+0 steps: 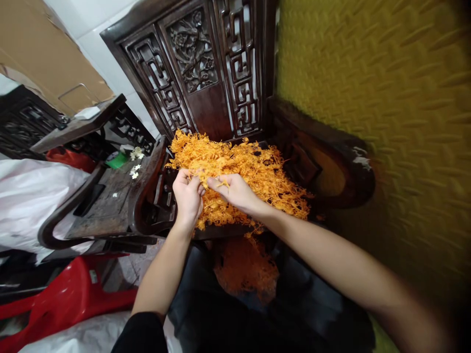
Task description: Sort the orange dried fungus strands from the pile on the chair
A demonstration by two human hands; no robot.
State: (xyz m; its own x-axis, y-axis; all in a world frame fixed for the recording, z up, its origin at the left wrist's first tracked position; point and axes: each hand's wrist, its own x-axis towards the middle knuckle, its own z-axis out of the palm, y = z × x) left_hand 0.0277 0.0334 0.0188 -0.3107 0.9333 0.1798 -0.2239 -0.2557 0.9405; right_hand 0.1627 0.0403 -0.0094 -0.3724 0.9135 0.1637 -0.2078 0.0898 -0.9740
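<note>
A wide heap of orange, sprig-like pieces [257, 171] covers the seat of a dark carved wooden chair [208, 110]. Above the front of this heap, my left hand [187, 196] is closed, thumb and fingers pinching an orange sprig. Close beside it on the right, my right hand [233, 191] also pinches orange sprig material between thumb and fingers. The two hands nearly meet, fingertip to fingertip. Whether both hold the same sprig is too small to tell. Below the seat edge, more orange pieces [246, 267] show in a bag-like shape between my legs.
Left of the chair stands a wooden side table [114, 206] with a green roll [116, 160] and small pale pieces [135, 171] on it. A red plastic stool [77, 294] and white sacks [37, 201] are at the left. A yellow textured panel [386, 98] borders the right.
</note>
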